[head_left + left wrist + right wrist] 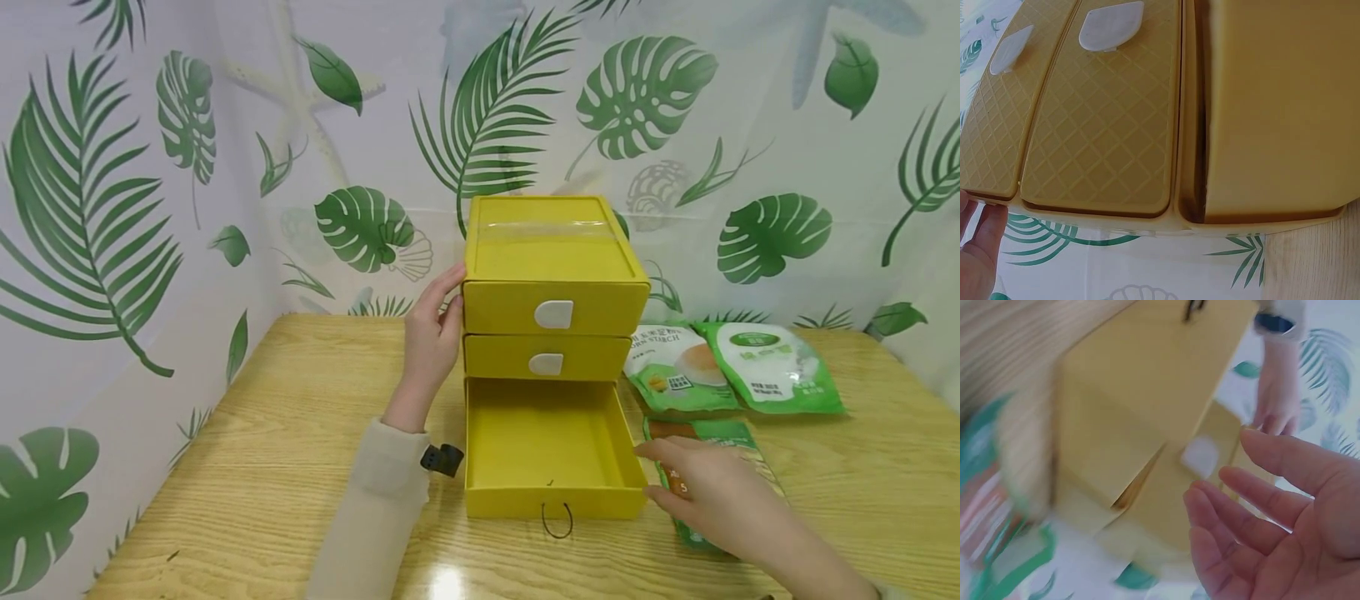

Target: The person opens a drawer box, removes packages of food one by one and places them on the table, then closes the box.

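A yellow cabinet (pixel 551 257) with three stacked drawers stands on the table. Its bottom drawer (pixel 517 502) is pulled out, and no contents show inside; a thin dark loop (pixel 570 527) hangs from its front. The upper two drawers are closed, each with a white tab (pixel 553 314). My left hand (pixel 433 346) rests against the cabinet's upper left side, its fingers (pixel 988 231) at the edge in the left wrist view. Beside the open drawer's front right corner hovers my right hand (pixel 720 492), fingers loosely bent with nothing in them (pixel 1272 512).
Right of the cabinet lie a green-and-white cornstarch bag (pixel 675 362) and another green-and-white bag (pixel 780 367). A green-and-brown packet (pixel 705 429) lies partly hidden under my right hand. A leaf-print sheet (pixel 517 142) hangs behind the wooden table (pixel 315 467).
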`<state>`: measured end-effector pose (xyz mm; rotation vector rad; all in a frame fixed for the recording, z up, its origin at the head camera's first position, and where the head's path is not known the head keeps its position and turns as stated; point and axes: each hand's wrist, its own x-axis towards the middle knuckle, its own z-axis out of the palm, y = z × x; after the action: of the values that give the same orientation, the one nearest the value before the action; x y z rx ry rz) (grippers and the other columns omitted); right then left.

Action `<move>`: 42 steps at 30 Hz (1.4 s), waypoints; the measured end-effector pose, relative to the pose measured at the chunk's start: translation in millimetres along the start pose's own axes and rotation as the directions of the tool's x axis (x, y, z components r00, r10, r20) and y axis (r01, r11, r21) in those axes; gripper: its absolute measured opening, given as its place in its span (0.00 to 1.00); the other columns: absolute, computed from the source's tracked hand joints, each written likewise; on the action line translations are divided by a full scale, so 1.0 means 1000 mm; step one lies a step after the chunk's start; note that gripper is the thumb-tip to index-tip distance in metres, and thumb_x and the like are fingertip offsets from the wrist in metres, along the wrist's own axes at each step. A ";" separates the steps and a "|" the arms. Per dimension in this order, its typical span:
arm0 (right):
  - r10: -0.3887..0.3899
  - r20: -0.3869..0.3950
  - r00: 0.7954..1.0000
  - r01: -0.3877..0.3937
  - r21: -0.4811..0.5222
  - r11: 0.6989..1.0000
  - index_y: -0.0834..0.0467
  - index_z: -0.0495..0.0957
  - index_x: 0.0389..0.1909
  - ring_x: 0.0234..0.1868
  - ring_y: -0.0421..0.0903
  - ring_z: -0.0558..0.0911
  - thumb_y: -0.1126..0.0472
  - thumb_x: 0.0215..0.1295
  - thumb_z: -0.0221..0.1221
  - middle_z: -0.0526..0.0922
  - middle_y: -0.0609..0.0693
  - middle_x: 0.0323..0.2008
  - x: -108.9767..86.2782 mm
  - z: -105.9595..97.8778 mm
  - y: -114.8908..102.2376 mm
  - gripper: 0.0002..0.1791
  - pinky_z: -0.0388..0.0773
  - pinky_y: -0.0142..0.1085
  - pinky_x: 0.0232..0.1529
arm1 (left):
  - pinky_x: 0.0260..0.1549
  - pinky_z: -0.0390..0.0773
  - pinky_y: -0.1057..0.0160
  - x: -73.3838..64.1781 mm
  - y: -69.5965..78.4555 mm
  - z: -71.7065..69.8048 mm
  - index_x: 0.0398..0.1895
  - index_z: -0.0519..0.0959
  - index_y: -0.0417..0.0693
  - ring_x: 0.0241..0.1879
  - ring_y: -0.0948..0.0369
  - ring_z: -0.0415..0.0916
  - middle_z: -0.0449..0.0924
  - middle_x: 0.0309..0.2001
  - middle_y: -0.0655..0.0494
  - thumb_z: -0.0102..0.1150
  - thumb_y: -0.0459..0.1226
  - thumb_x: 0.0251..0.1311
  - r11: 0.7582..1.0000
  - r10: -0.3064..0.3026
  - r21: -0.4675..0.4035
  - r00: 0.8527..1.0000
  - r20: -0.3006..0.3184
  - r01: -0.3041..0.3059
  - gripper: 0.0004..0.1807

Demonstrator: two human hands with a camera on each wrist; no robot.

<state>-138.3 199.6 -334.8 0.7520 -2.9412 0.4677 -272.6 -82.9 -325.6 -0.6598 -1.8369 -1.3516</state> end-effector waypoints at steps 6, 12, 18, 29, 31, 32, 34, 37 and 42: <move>-0.097 0.080 0.992 0.091 0.077 0.993 0.58 0.76 0.44 0.35 0.44 0.78 0.60 0.50 0.63 0.79 0.49 0.40 0.011 0.008 -0.026 0.18 0.76 0.33 0.30 | 0.34 0.78 0.64 -0.001 0.000 0.000 0.50 0.72 0.33 0.53 0.58 0.68 0.71 0.53 0.45 0.45 0.21 0.57 1.000 -0.011 -0.005 1.000 0.005 0.011 0.17; -0.203 0.177 0.963 0.166 0.200 0.966 0.58 0.77 0.42 0.34 0.40 0.77 0.60 0.52 0.62 0.80 0.47 0.38 0.018 0.019 -0.038 0.15 0.76 0.31 0.31 | 0.34 0.78 0.64 -0.001 0.001 0.000 0.50 0.72 0.33 0.52 0.57 0.68 0.71 0.52 0.44 0.46 0.21 0.57 1.000 -0.009 -0.004 1.000 0.003 0.009 0.17; -0.236 0.287 0.928 0.171 0.233 0.957 0.56 0.77 0.40 0.32 0.36 0.76 0.60 0.53 0.61 0.80 0.45 0.36 0.020 0.032 -0.045 0.13 0.75 0.30 0.28 | 0.34 0.78 0.60 0.000 0.001 0.000 0.50 0.72 0.33 0.53 0.57 0.68 0.71 0.53 0.44 0.46 0.21 0.57 1.000 -0.017 -0.011 1.000 0.007 0.017 0.17; -0.252 0.417 0.873 0.177 0.209 0.962 0.51 0.75 0.31 0.23 0.33 0.68 0.60 0.51 0.62 0.72 0.36 0.24 0.024 0.052 -0.054 0.06 0.68 0.29 0.22 | 0.35 0.78 0.64 0.000 0.000 -0.001 0.50 0.72 0.33 0.52 0.58 0.68 0.71 0.53 0.44 0.46 0.21 0.58 1.000 -0.015 -0.002 1.000 0.008 0.015 0.17; -0.246 0.428 0.869 0.171 0.206 0.963 0.49 0.74 0.28 0.22 0.34 0.66 0.59 0.52 0.61 0.68 0.34 0.22 0.024 0.053 -0.054 0.06 0.66 0.29 0.21 | 0.35 0.78 0.64 0.000 0.000 -0.001 0.50 0.72 0.33 0.53 0.58 0.68 0.72 0.52 0.44 0.46 0.22 0.58 1.000 -0.009 -0.002 1.000 0.004 0.009 0.16; -0.243 0.436 0.867 0.165 0.208 0.964 0.48 0.73 0.28 0.21 0.35 0.65 0.59 0.52 0.61 0.66 0.34 0.20 0.024 0.054 -0.054 0.05 0.64 0.29 0.21 | 0.35 0.78 0.63 0.000 0.000 -0.001 0.50 0.72 0.33 0.53 0.57 0.68 0.72 0.52 0.44 0.46 0.22 0.57 1.000 -0.006 -0.002 1.000 0.003 0.006 0.16; -0.244 0.435 0.866 0.168 0.205 0.964 0.48 0.72 0.27 0.21 0.35 0.64 0.59 0.52 0.61 0.66 0.35 0.20 0.023 0.054 -0.054 0.06 0.64 0.29 0.20 | 0.35 0.78 0.63 0.000 0.000 0.000 0.50 0.72 0.33 0.53 0.57 0.68 0.72 0.52 0.44 0.46 0.22 0.57 1.000 -0.001 -0.003 1.000 0.001 0.001 0.16; -0.262 0.399 0.879 0.198 0.194 0.961 0.50 0.75 0.28 0.21 0.33 0.67 0.59 0.52 0.62 0.70 0.36 0.22 0.023 0.054 -0.054 0.05 0.67 0.28 0.21 | 0.35 0.78 0.63 0.001 0.000 0.000 0.49 0.72 0.33 0.53 0.57 0.68 0.72 0.52 0.44 0.46 0.22 0.57 1.000 0.003 -0.006 1.000 -0.001 -0.003 0.16; -0.289 0.307 0.907 0.225 0.228 0.947 0.53 0.78 0.30 0.18 0.32 0.65 0.62 0.51 0.61 0.73 0.39 0.26 0.025 0.052 -0.053 0.05 0.67 0.25 0.19 | 0.34 0.78 0.64 0.001 0.000 -0.001 0.50 0.72 0.33 0.53 0.57 0.68 0.71 0.52 0.44 0.46 0.22 0.57 1.000 0.001 0.003 1.000 0.003 -0.001 0.16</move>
<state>-134.2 128.0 -365.8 1.3527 -3.0573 0.6580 -272.9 -83.8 -325.1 -0.6611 -1.8402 -1.3481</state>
